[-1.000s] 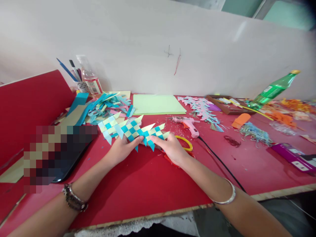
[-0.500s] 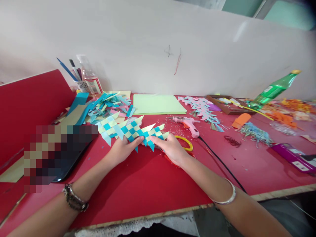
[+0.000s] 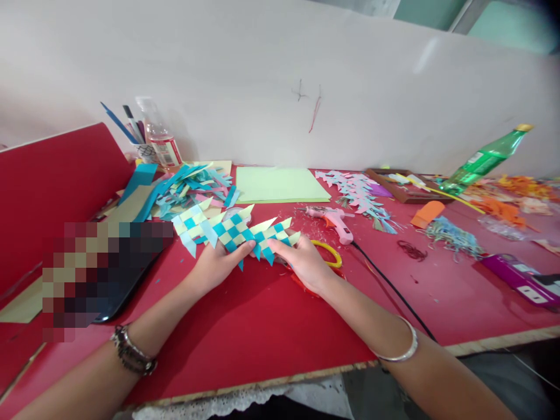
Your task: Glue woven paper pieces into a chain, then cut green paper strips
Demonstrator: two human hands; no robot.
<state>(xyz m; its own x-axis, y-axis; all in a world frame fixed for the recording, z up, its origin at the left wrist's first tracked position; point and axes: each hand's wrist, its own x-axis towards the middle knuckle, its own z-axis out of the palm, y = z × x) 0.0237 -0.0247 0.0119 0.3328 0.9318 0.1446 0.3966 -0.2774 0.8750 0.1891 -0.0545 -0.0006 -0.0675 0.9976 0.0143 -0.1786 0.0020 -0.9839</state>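
Between my two hands is a woven paper strip (image 3: pixel 236 229) in a blue and pale yellow check, with pointed ends sticking out along both edges. My left hand (image 3: pixel 220 265) pinches it near the middle, thumb on top and fingers hidden beneath. Closer to its right end, my right hand (image 3: pixel 301 262) grips it the same way, thumb tip facing the left thumb. Scissors with yellow and red handles (image 3: pixel 327 254) lie just beyond the right hand, partly covered by it. A pink glue gun (image 3: pixel 335 223) rests on the table behind.
Cut paper strips (image 3: pixel 188 189) are heaped at back left, near a clear bottle (image 3: pixel 163 140). Pale green sheets (image 3: pixel 280 184) lie by the wall. A dark phone-like slab (image 3: pixel 126 286) is at left, partly blurred out. The glue gun's black cord (image 3: pixel 394 291) crosses the right side, near a purple power strip (image 3: pixel 525 280).
Almost nothing differs. Both thumbs stay on the woven paper strip, and the right thumb has shifted very slightly.
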